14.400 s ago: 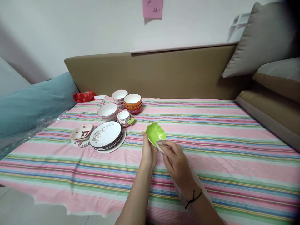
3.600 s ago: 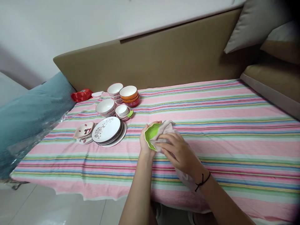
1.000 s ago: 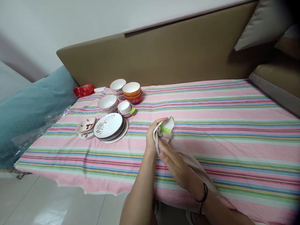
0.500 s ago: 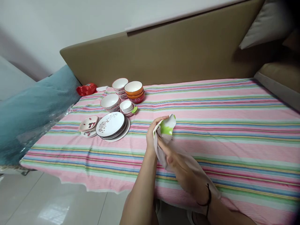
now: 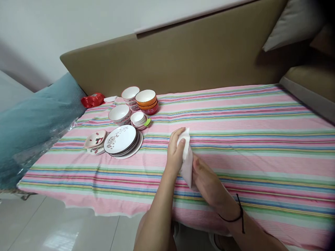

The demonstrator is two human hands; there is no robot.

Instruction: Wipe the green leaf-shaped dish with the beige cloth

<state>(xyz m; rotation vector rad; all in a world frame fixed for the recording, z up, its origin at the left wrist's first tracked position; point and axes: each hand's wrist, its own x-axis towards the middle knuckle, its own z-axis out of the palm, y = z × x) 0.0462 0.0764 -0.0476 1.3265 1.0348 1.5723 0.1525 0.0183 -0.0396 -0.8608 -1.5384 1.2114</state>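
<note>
Fingers: left hand (image 5: 176, 150) curled over the top of a pale cloth (image 5: 187, 164), gripping it | right hand (image 5: 206, 181) pressed against the cloth's other side, fingers closed on it | cloth: held upright between both hands above the striped bedcover (image 5: 261, 146), near its front edge, middle | far-left corner: stacked plates (image 5: 120, 140), bowls (image 5: 146, 101).

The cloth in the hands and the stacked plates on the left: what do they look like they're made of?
Cloth: soft, matte, pale pinkish fabric, probably woven or microfibre; it folds and drapes between the left hand and right hand. Stacked plates: likely glazed ceramic; smooth white faces with a printed pattern, dark rims and a slight sheen.
</note>
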